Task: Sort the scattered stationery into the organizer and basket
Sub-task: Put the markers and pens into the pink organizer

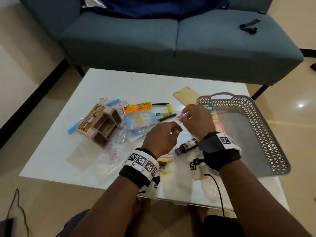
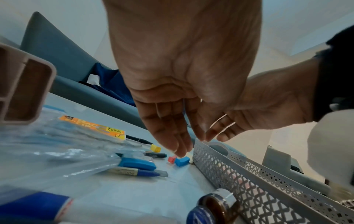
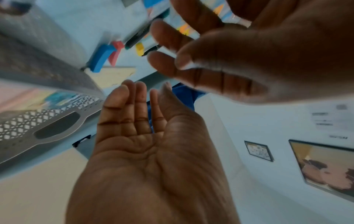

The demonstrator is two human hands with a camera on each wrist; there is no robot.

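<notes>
The pinkish-brown compartment organizer (image 1: 100,124) lies tipped on the table's left side, and the grey lattice basket (image 1: 253,106) stands at the right. Beside the basket's left wall, a small blue clip (image 2: 182,161) and a red clip (image 2: 171,159) lie on the table. My right hand (image 1: 185,115) hovers just above them; in the right wrist view its palm (image 3: 141,91) is bare and its fingers are straight. Close beside it, my left hand (image 1: 174,130) hangs with its fingers pointing down and holds nothing that I can see.
Green and black pens (image 1: 166,116), a yellow clip (image 1: 169,108), an orange bag-clip pack (image 1: 137,107) and clear plastic bags lie mid-table. A brown bottle with a blue cap (image 1: 187,146) lies under my wrists. A wooden board (image 1: 185,95) lies behind the basket, and a blue sofa beyond the table.
</notes>
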